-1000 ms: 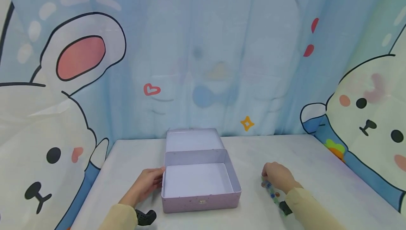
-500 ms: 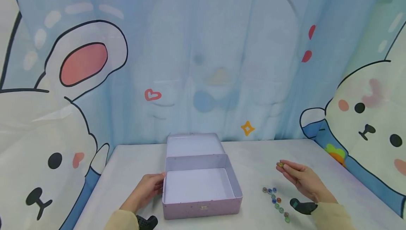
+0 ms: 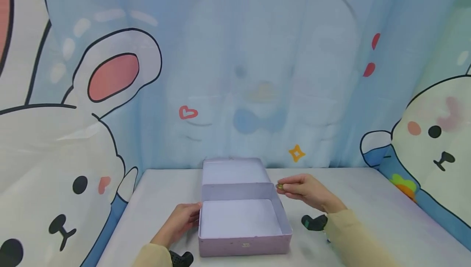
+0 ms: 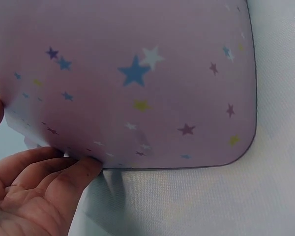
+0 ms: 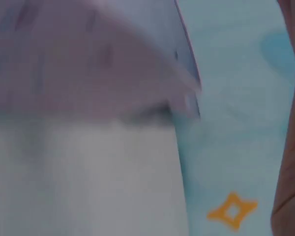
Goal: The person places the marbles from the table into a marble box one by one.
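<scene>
A lilac tin box [image 3: 245,246] stands on the table with its lid [image 3: 234,171] raised at the back, and its inside floor is bare. My left hand [image 3: 181,223] holds the box's left side; in the left wrist view its fingers [image 4: 64,184] lie against the star-printed wall [image 4: 157,88]. Just right of the box's back right corner, my right hand [image 3: 307,191] pinches a small yellow-green marble [image 3: 280,186] between thumb and fingers. The right wrist view is blurred and shows the box wall [image 5: 88,64] and part of that hand [image 5: 291,162], not the marble.
A white table [image 3: 368,201] carries the box. Behind it hangs a blue curtain [image 3: 220,54] with cartoon bears. The right sleeve [image 3: 353,234] covers the loose marbles on the table almost wholly. Black wrist cameras [image 3: 314,223] sit beneath both wrists.
My right hand has picked up a marble from the row on the right, lifted it and carried it left to the box. The left hand has stayed at the box's side.
</scene>
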A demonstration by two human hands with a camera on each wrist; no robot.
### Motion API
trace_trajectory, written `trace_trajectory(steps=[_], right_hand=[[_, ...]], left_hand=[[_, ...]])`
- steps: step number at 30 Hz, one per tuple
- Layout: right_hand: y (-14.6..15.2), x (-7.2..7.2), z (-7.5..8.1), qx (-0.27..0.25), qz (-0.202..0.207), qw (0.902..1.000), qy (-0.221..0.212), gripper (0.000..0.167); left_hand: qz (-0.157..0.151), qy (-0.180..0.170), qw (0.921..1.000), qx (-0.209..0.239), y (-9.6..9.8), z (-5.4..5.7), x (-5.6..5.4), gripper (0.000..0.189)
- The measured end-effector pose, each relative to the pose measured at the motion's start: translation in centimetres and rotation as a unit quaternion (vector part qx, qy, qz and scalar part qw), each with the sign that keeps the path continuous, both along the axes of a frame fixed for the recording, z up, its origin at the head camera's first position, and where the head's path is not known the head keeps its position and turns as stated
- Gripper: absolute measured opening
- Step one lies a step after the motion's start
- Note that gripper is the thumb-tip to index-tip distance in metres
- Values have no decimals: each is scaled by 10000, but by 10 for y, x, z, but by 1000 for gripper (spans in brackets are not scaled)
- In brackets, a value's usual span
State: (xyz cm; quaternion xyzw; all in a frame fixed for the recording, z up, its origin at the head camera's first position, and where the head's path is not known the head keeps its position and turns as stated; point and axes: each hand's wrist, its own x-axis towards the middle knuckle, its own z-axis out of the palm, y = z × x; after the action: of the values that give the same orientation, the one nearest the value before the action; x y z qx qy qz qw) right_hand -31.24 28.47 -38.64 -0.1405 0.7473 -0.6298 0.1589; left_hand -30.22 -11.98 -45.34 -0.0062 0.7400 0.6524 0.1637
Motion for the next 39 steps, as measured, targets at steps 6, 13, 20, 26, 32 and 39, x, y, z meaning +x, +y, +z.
trace_trajectory(steps=[6, 13, 20, 26, 32, 39], right_hand=[[-84, -27, 5, 1207, 611, 9899, 413, 38], [-176, -31, -1, 3526, 458, 9315, 767, 6], [-222, -34, -16, 4106, 756, 9001, 1249, 15], [-237, -33, -19, 4207, 719, 8938, 1376, 17], [-238, -33, -22, 4178, 672, 8972, 1267, 15], [-238, -39, -25, 4125, 609, 9006, 1226, 17]], left_hand=[[-8, 25, 10000, 47, 1, -1, -2, 57], [-32, 28, 9999, 151, 4, -5, -4, 58], [-44, 119, 9994, 326, 2, -6, -4, 57], [38, 72, 9989, 458, 1, -7, -5, 56], [109, 44, 9993, 360, 2, -8, -5, 56], [183, -69, 9995, 259, 0, -7, -6, 54]])
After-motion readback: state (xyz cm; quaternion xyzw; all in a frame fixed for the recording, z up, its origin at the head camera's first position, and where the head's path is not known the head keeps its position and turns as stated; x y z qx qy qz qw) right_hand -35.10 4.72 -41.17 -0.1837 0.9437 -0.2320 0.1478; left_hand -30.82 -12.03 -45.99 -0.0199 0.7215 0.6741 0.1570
